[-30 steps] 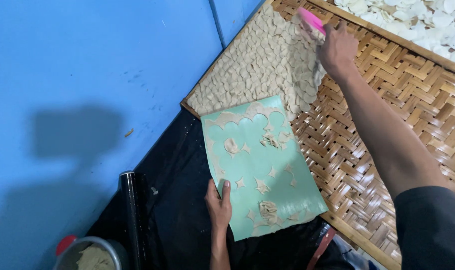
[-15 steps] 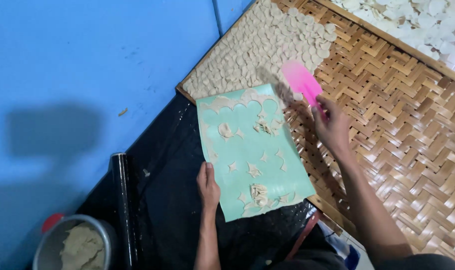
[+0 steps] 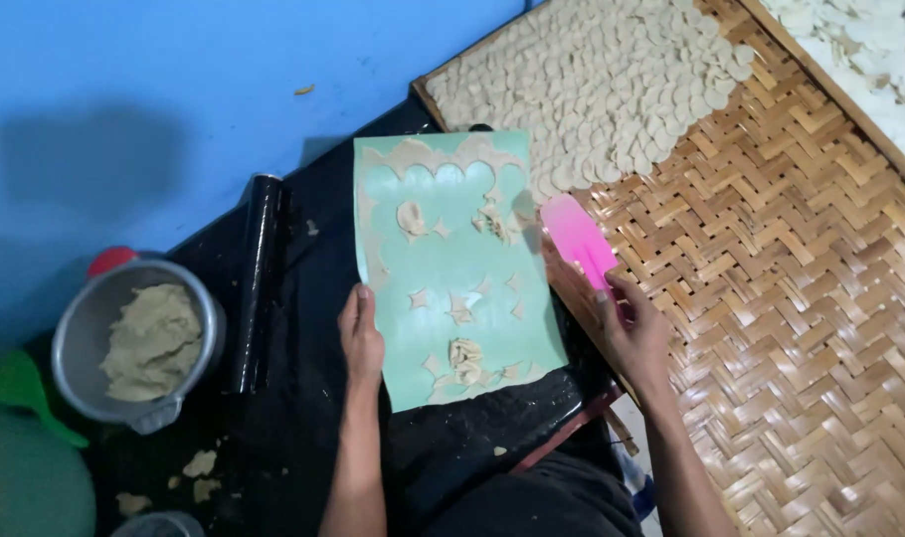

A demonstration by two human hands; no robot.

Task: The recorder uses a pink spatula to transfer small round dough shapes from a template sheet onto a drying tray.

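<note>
A pale green sheet (image 3: 452,268) lies on a black surface (image 3: 293,398), with dough scraps (image 3: 464,356) left on it. My left hand (image 3: 361,333) presses its left edge flat, fingers together. My right hand (image 3: 632,328) grips a pink scraper (image 3: 580,239) whose blade touches the sheet's right edge. Many round dough discs (image 3: 612,89) lie on a woven bamboo tray (image 3: 801,298) just beyond the sheet.
A metal pot of dough (image 3: 139,343) stands at the left beside a black rolling pin (image 3: 256,283). A green scoop (image 3: 20,388) lies by the pot. A blue wall (image 3: 174,89) fills the upper left. A second tray of pale discs (image 3: 870,50) sits top right.
My right hand has come back from the far discs on the tray to the green sheet's right edge, carrying the pink scraper. The left hand stays on the sheet.
</note>
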